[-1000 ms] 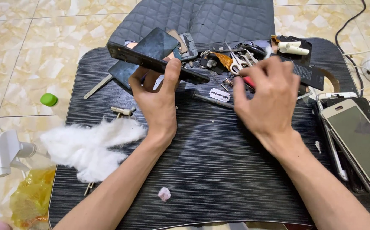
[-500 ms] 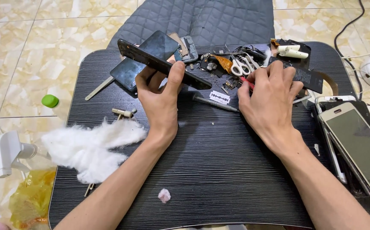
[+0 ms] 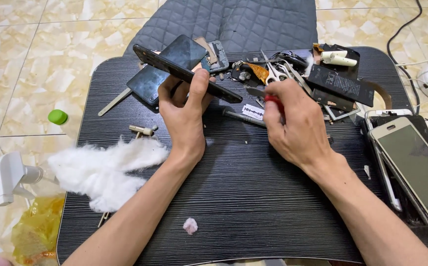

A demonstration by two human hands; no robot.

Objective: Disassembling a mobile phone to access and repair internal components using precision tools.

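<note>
I see my left hand [image 3: 184, 116] raised over the middle of the dark wood-grain table [image 3: 233, 197], wrist bent back and forearm running down toward the lower left. Its fingers are curled around a black phone body [image 3: 187, 74], thumb on the near edge, holding it tilted edge-on so it slants from upper left down to the right, lifted clear of the tabletop. My right hand [image 3: 298, 123] sits just to the right of it, knuckles up, fingers closed on a red-handled tool [image 3: 274, 102] whose tip I cannot make out. Just beyond the right hand lie scissors [image 3: 273, 71], a razor blade [image 3: 252, 112] and a flat black battery [image 3: 339, 83] in a heap of parts. A white phone [image 3: 413, 165] lies face up at the right edge, well apart from both hands. A wad of white cotton [image 3: 103, 167] rests beside my left forearm.
</note>
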